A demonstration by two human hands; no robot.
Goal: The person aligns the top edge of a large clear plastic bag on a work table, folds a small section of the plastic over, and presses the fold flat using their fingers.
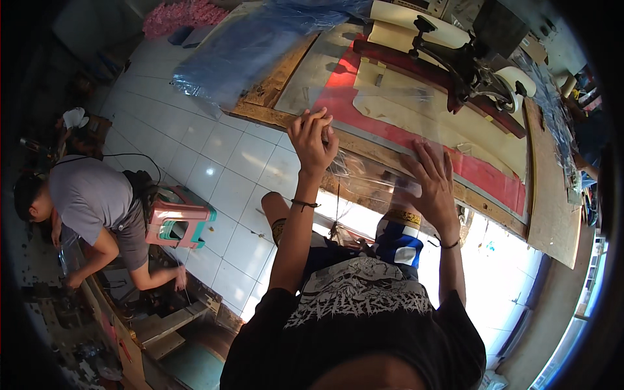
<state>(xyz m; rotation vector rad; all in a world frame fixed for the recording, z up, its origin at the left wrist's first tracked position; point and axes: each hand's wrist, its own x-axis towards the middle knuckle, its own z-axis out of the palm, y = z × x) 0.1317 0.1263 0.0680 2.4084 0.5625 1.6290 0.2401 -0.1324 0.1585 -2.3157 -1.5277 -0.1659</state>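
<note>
A clear plastic sheet lies over the near edge of a work table, its lower part hanging crinkled off the wooden edge. My left hand is at the table edge by the sheet's left side, fingers curled and closed on the plastic; the exact grip is partly hidden. Towards the right, my right hand rests against the sheet with its fingers stretched out and a little apart. Beneath the film are a red sheet and a cream-coloured panel. A black metal clamp-like device stands on the table's far side.
Blue plastic sheeting drapes over the table's left end. A wooden board juts out at the right. Left of me, another person bends over other equipment near a pink and green stool. Pink material is piled at the far left.
</note>
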